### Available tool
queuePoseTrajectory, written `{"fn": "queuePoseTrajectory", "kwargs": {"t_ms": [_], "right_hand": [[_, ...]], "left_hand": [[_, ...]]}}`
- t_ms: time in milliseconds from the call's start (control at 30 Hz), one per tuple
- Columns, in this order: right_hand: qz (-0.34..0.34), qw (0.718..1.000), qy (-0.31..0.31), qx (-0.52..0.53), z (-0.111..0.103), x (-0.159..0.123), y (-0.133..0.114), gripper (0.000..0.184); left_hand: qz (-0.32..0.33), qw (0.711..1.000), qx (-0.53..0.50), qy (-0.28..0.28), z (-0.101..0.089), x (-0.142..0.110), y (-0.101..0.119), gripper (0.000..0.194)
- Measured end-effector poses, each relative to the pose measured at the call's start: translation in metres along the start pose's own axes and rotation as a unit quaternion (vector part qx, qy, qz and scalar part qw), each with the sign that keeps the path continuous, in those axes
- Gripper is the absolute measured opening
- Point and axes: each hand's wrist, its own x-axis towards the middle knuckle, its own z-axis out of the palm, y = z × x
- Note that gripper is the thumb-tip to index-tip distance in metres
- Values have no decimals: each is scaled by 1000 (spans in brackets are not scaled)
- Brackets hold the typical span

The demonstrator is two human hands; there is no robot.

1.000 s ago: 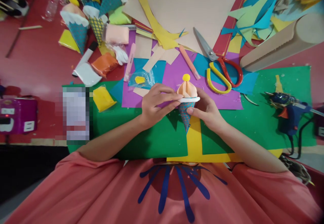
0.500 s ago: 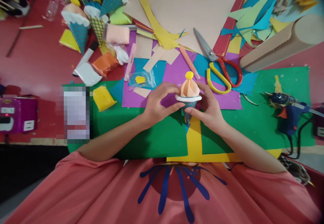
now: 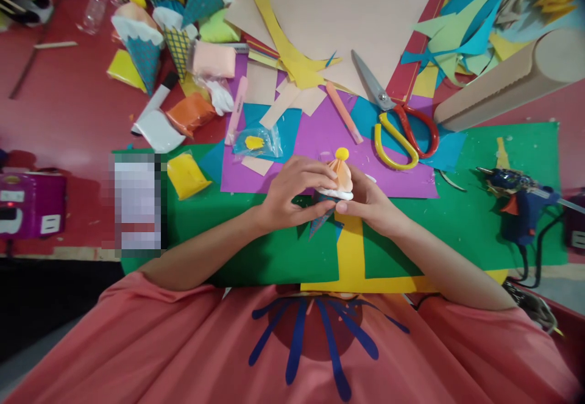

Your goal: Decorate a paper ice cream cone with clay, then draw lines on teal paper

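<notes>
Between my two hands is a craft ice cream cone point(image 3: 342, 178) with a peach top, a yellow ball on its tip and a white clay rim around the blue cone. It leans, with its point toward the lower left. My left hand point(image 3: 292, 194) has its fingers over the white rim and its thumb under the cone. On the other side, my right hand point(image 3: 372, 203) grips the cone, thumb at the front below the rim; its other fingers are partly hidden behind. An end of white clay strip point(image 3: 371, 178) shows just behind the right fingers.
Scissors point(image 3: 388, 117) lie beyond my right hand, a glue gun point(image 3: 521, 200) at the right. Packets of clay, such as a yellow one point(image 3: 187, 175), are on the left. Several finished cones point(image 3: 144, 56) lie at the back left. A phone-like blurred object point(image 3: 137, 203) sits left.
The cone has gone from nearly upright to leaning, its point swung to the lower left. My left fingers have come over the rim, and an end of white strip shows at the right.
</notes>
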Motion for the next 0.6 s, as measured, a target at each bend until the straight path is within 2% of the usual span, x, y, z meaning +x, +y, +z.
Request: {"fn": "queuePoseTrajectory", "kwargs": {"t_ms": [233,433,600], "right_hand": [[5,999,-6,32,-2,1,1,67],[-5,1000,-4,30,-2,2,3,47],[5,1000,4,30,-1,2,3,49]], "left_hand": [[4,999,31,-20,-4,2,-1,7],[20,999,50,-3,-2,2,-1,5],[17,1000,24,-10,-2,3,1,8]]}}
